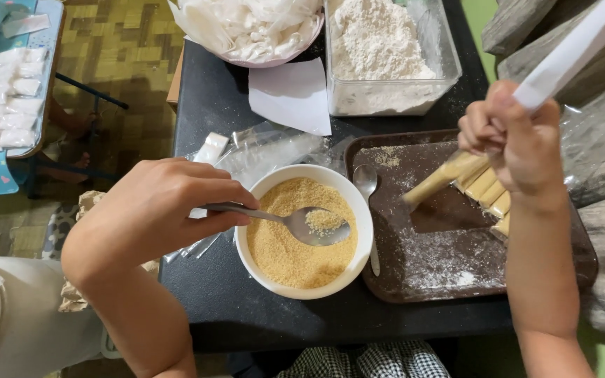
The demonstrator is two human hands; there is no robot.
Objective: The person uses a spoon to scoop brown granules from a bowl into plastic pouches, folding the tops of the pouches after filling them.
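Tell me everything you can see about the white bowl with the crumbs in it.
The white bowl is round and smooth, ceramic or plastic by its look. It stands upright on the dark table, beside the brown tray and seemingly against its edge. Golden-brown crumbs fill it fairly high. The left hand holds a metal spoon over the crumbs, with a little heap in its scoop. A second spoon lies against the rim on the tray side. Clear plastic wrappers lie behind it.
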